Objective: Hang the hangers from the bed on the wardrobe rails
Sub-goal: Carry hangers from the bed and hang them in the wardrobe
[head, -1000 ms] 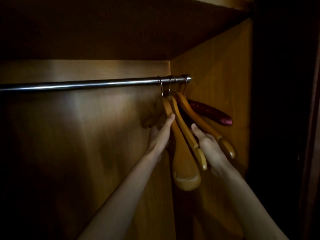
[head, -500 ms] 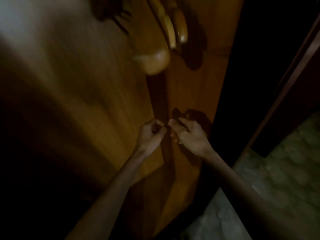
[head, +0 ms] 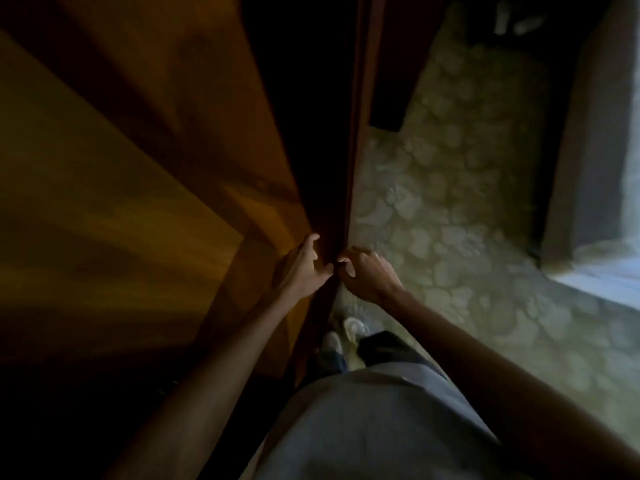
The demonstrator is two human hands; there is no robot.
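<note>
Head view, looking down. Dim, motion-blurred.

Landmark: wardrobe door edge (head: 337,209), the dark vertical strip between the amber wardrobe interior (head: 145,161) and the patterned floor (head: 450,209).

Left hand (head: 304,268) sits just to the wardrobe side of that edge, fingers loosely spread, holding nothing. Right hand (head: 369,275) sits just to the floor side, fingers loosely curled, thumb tip near the edge; grip empty as far as the frame shows. Whether either hand touches the door: cannot tell, too dark.

Hangers and rail: neither in view, and no bed either. Nothing of the task's things can be placed from here.

Below the edge: pale shoes (head: 346,336), dark trouser legs, grey shirt (head: 363,427). A brighter patch of light lies far out on the floor side.

Judgement: hands are free, so this reads as a gap between loads, likely a turn toward the room for more hangers.

Risks:
- Fingers close to the door edge; a swing of the door could pinch them.
- Feet stand right at the wardrobe base; a quick turn in poor light could catch a toe.
- Low light could make hooks hard to seat on the rail.
</note>
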